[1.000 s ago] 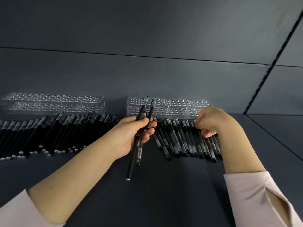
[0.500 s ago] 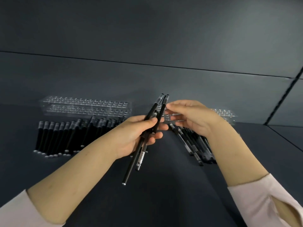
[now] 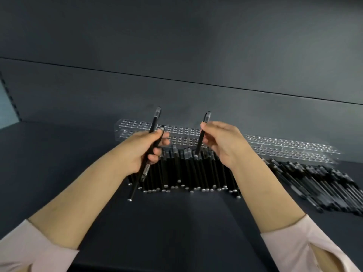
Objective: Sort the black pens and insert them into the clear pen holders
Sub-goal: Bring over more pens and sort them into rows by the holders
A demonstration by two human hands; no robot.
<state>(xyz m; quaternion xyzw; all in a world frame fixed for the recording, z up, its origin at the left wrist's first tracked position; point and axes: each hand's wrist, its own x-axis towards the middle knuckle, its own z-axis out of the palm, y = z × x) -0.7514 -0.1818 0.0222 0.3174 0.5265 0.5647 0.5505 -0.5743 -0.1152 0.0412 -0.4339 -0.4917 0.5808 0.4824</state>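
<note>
My left hand (image 3: 142,150) grips two black pens (image 3: 146,169), held upright and tilted, caps up. My right hand (image 3: 224,144) pinches one black pen (image 3: 201,138) near its capped top, its lower end over a neat row of black pens (image 3: 188,171) lying on the dark table. Behind the row stands a clear pen holder (image 3: 182,133) with a grid of holes. A second clear pen holder (image 3: 290,149) sits to the right, with a looser pile of black pens (image 3: 318,185) in front of it.
The dark table surface (image 3: 176,222) stretches toward me between my forearms. A dark wall panel (image 3: 176,55) rises right behind the holders. At the far left edge a slotted upright (image 3: 9,95) borders the bench.
The view swung left, so the neat row now lies in the middle. My right hand took one pen from the bundle in my left hand and moved it right; the hands are now apart.
</note>
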